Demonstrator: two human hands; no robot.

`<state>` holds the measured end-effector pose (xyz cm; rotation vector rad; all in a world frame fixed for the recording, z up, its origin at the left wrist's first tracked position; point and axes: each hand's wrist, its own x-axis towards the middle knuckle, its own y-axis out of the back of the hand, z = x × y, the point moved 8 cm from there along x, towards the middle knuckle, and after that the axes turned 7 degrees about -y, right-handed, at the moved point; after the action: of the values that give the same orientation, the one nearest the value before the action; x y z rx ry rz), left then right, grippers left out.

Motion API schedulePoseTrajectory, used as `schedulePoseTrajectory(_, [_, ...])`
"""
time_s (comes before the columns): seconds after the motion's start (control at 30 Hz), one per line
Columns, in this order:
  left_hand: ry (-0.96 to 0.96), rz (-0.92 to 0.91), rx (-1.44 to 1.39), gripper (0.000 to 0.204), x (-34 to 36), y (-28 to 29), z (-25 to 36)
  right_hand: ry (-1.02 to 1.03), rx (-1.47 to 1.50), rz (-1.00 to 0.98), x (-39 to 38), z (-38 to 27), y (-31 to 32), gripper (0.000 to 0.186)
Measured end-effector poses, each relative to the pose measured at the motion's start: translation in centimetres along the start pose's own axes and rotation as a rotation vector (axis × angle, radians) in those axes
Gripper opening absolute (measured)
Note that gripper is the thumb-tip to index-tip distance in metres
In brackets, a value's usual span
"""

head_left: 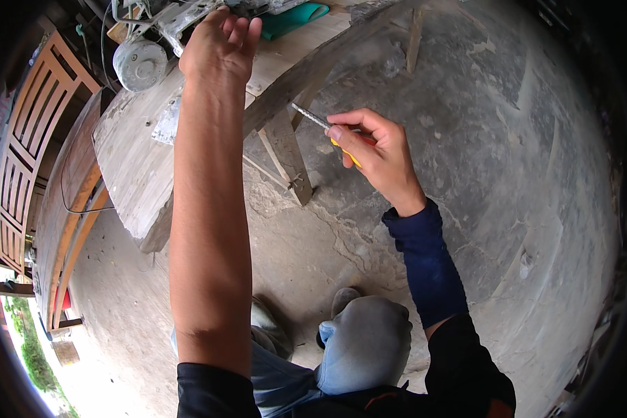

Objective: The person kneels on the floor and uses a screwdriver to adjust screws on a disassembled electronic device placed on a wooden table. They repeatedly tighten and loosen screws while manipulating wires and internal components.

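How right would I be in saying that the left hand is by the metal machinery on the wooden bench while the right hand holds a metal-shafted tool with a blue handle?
The handle is wrong: the head view shows it yellow and red, not blue. The right hand does hold the tool, and the left hand is by the machinery on the bench.

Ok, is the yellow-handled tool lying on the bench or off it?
Off: your right hand holds the tool by its handle, shaft pointing toward the bench's edge.

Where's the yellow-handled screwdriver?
In the head view, the screwdriver is above centre, in the right hand, its shaft pointing up-left toward the wooden table.
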<state>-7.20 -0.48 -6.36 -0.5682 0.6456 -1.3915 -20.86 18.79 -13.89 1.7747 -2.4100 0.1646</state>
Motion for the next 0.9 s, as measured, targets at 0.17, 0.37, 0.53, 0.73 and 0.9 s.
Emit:
schedulePoseTrajectory(0.17, [0.061,-0.011,-0.076,0.014,0.8,0.3,-0.7,-0.071,-0.007,0.019,-0.5,0.3,-0.1,0.017])
schedulePoseTrajectory(0.37, [0.172,-0.040,-0.105,0.016,6.5,1.1,-1.5,-0.091,-0.047,0.042,-0.8,0.4,-0.2,0.017])
schedulePoseTrajectory(0.53, [0.139,-0.050,-0.156,0.012,6.2,0.7,-2.0,-0.120,-0.012,0.033,-0.8,0.0,-0.7,0.019])
schedulePoseTrajectory(0.73, [0.120,0.041,-0.092,0.009,-0.1,-0.7,-0.9,-0.162,0.386,-0.041,0.6,-1.5,0.2,0.030])
schedulePoseTrajectory(0.9, [0.161,-0.013,-0.177,0.007,1.9,-0.2,-1.3,-0.041,0.475,-0.068,3.6,-5.1,-0.6,0.034])
